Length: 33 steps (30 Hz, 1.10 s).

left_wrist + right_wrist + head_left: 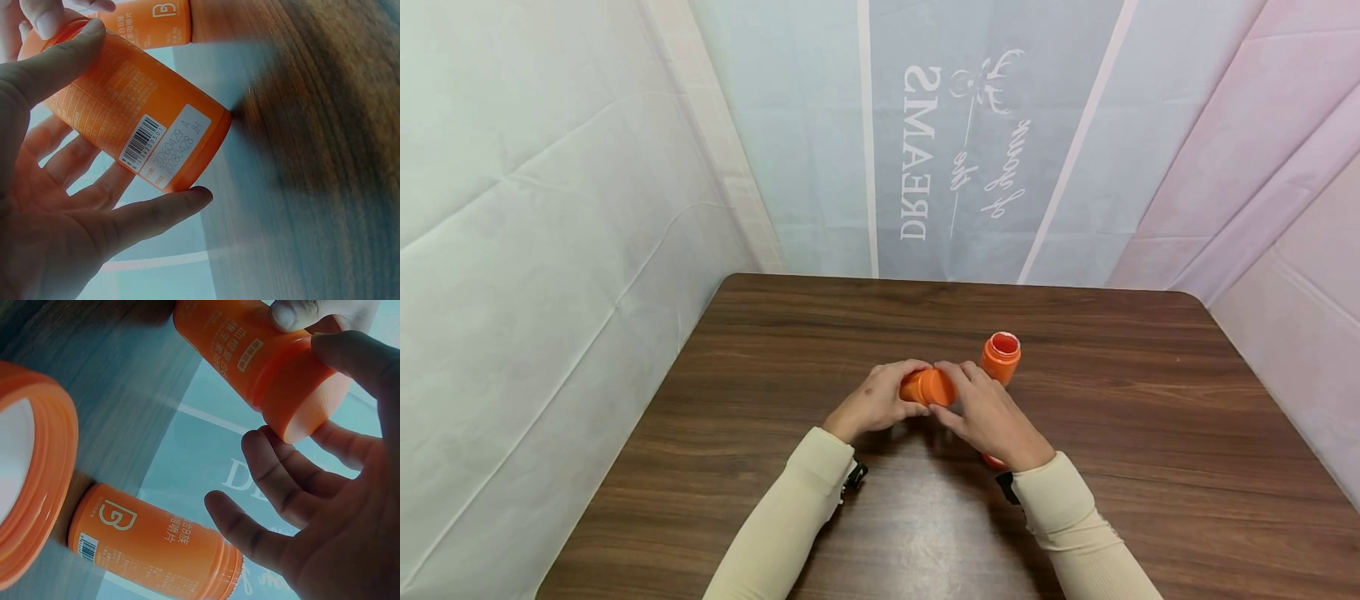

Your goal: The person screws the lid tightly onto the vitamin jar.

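Note:
An orange pill bottle [914,388] with its orange cap [306,394] on is tilted between both hands. My left hand [880,398] grips the bottle's body, which shows a barcode label [142,141] in the left wrist view. With thumb and fingertips, my right hand [992,421] holds the cap's rim; some of its fingers stand apart from it. A second orange bottle [1000,363] stands upright and uncapped just beyond the right hand. Near the right wrist lies a loose orange cap [59,425], its threaded inside showing; the forearm mostly hides it in the head view.
The brown wooden table [760,333] extends around the hands. A printed cloth [820,167] hangs behind its far edge, and a pale cloth wall [550,250] borders the left side. Both wrists wear dark straps.

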Available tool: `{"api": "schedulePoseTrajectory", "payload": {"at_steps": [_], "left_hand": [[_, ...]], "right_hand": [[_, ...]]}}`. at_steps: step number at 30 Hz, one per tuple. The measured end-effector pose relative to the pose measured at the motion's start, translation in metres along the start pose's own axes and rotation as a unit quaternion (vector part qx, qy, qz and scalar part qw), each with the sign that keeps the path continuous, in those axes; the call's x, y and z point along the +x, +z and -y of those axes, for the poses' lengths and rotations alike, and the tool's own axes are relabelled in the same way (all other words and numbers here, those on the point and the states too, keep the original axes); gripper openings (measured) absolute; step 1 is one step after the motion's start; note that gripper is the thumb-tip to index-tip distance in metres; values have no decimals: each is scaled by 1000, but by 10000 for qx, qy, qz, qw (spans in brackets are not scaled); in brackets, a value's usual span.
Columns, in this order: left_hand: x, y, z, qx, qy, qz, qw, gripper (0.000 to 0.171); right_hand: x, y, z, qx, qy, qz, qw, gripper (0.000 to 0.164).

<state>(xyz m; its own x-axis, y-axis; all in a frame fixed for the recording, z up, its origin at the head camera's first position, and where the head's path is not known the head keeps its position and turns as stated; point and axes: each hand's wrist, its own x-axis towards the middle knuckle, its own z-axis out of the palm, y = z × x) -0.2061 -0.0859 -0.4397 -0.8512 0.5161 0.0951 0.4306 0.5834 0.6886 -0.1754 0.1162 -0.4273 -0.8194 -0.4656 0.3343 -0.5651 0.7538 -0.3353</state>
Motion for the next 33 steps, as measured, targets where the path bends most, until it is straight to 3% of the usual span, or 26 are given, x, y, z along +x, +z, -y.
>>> {"api": "schedulePoseTrajectory", "payload": {"at_steps": [6, 12, 18, 25, 33], "left_hand": [[1, 1, 0, 65, 59, -24, 10000, 56], [1, 1, 0, 83, 86, -21, 9999, 59], [-2, 1, 0, -138, 20, 6, 9999, 59], [-1, 0, 1, -110, 5, 8, 9999, 59], [0, -1, 1, -4, 7, 4, 10000, 60]], "right_hand": [[0, 0, 0, -27, 46, 0, 10000, 60], [-2, 1, -4, -246, -519, -281, 9980, 75], [-3, -2, -4, -333, -910, -293, 9949, 70], [-2, -3, -2, -304, -900, -349, 9949, 63], [-2, -2, -1, -271, -546, -249, 9978, 57]]}}
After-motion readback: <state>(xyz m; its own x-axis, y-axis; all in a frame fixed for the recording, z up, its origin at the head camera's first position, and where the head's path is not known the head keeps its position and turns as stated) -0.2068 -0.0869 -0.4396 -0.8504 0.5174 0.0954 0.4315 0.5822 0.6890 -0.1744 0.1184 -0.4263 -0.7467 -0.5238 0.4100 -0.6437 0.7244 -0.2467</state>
